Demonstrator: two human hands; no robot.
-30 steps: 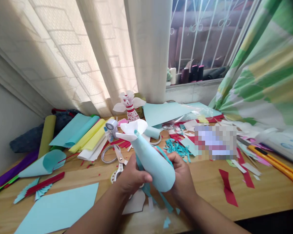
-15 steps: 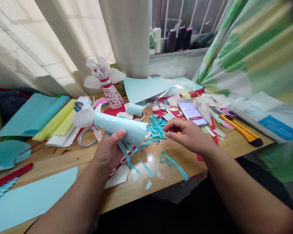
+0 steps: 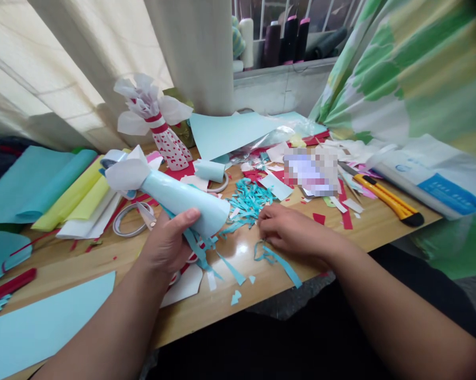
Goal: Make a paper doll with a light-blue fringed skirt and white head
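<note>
My left hand (image 3: 170, 237) is wrapped round a light blue paper cone (image 3: 186, 203), held slanted above the table. White paper petals (image 3: 127, 171) flare from its narrow end; its wide mouth points right. Blue paper strips hang below the cone by my fingers. My right hand (image 3: 287, 229) is low over the table, fingers curled down at the right front edge of a pile of blue paper shreds (image 3: 250, 201). Its fingertips are hidden, so what they pinch does not show. A loose blue strip (image 3: 283, 266) lies just in front of this hand.
A paper bouquet (image 3: 168, 140) in heart-dotted wrap stands behind. A tape roll (image 3: 129, 219) lies left, near coloured paper rolls (image 3: 69, 198). To the right are a blurred phone (image 3: 311, 171), a yellow cutter knife (image 3: 388, 200) and a plastic packet (image 3: 439, 179). Scraps litter the table.
My right hand has come down to the table beside the shreds, its fingers curling in. My left hand still holds the cone. The view has shifted slightly.
</note>
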